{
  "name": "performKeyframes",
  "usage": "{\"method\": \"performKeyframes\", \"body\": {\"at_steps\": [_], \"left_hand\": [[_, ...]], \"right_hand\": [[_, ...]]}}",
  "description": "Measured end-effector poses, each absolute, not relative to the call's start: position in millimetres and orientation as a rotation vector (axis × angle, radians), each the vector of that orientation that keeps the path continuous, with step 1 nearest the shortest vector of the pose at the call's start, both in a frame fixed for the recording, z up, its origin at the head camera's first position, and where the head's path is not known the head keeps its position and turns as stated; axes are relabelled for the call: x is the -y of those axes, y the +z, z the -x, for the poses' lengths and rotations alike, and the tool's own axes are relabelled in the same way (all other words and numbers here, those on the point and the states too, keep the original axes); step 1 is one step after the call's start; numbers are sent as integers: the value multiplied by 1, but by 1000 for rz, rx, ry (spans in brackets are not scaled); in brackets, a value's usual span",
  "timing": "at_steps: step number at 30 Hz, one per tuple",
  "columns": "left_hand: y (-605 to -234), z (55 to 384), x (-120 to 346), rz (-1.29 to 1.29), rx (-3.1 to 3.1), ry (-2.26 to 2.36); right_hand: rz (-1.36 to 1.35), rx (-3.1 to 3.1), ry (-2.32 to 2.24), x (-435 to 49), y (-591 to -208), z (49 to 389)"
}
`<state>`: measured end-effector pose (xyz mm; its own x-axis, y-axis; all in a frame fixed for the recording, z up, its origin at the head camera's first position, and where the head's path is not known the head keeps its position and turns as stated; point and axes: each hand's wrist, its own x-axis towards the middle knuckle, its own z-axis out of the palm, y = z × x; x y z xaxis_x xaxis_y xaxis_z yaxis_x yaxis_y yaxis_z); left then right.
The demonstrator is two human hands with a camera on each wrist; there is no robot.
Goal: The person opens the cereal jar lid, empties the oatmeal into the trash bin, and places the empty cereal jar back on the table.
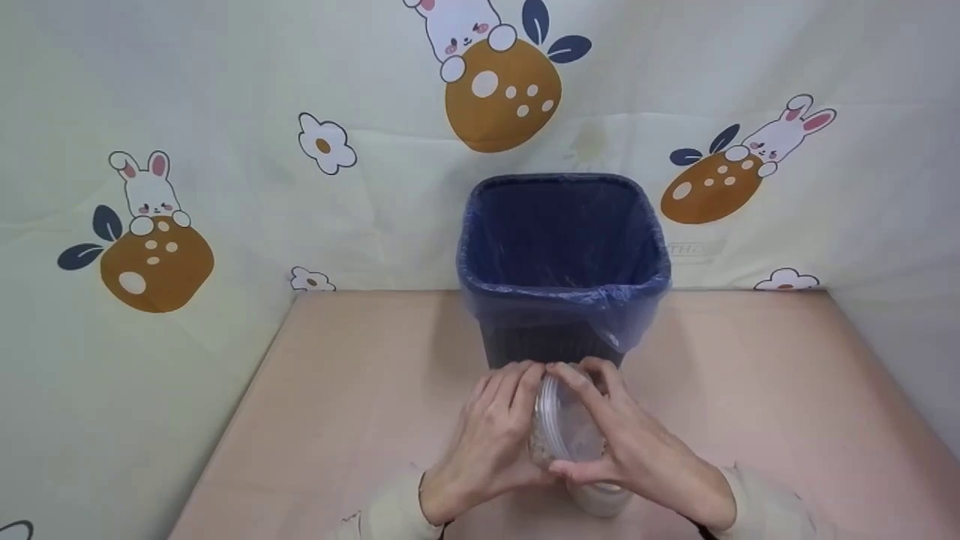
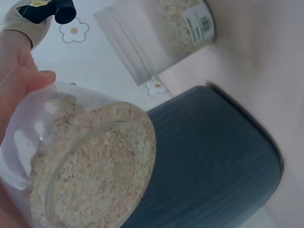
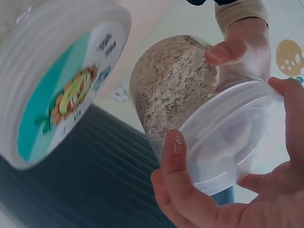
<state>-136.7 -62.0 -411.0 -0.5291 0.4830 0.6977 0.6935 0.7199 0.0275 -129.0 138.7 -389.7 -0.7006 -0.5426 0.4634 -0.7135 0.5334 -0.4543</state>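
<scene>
From the head camera I see my left hand [image 1: 487, 442] and my right hand [image 1: 637, 450] both curled around a clear jar [image 1: 564, 427], just before the dark bin [image 1: 564, 262] on the table [image 1: 337, 390].

Left wrist view: the jar [image 2: 90, 166] holds oat flakes; a second jar [image 2: 161, 33] stands behind.

Right wrist view: my fingers [image 3: 176, 166] grip its clear lid [image 3: 232, 137].

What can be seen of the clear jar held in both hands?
The clear plastic jar is tipped on its side above the table, just in front of the lined bin. It holds pale oat-like flakes. The left hand grips its body; the right hand curls round its clear screw lid, which looks still on.
</scene>
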Motion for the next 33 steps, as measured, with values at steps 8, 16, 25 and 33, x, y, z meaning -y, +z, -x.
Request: {"method": "performKeyframes", "body": {"at_steps": [8, 16, 25, 33], "left_hand": [[-410, 145, 69, 1061, 2360, -650], [-412, 145, 75, 1116, 2441, -720], [-420, 148, 73, 989, 2340, -488], [-415, 140, 63, 951, 2338, -341]], "right_hand": [[-1341, 2300, 641, -147, -390, 140], [-1586, 2365, 667, -156, -385, 145], [-1198, 2554, 1135, -155, -386, 146], [-906, 2801, 1496, -150, -387, 138]]}}
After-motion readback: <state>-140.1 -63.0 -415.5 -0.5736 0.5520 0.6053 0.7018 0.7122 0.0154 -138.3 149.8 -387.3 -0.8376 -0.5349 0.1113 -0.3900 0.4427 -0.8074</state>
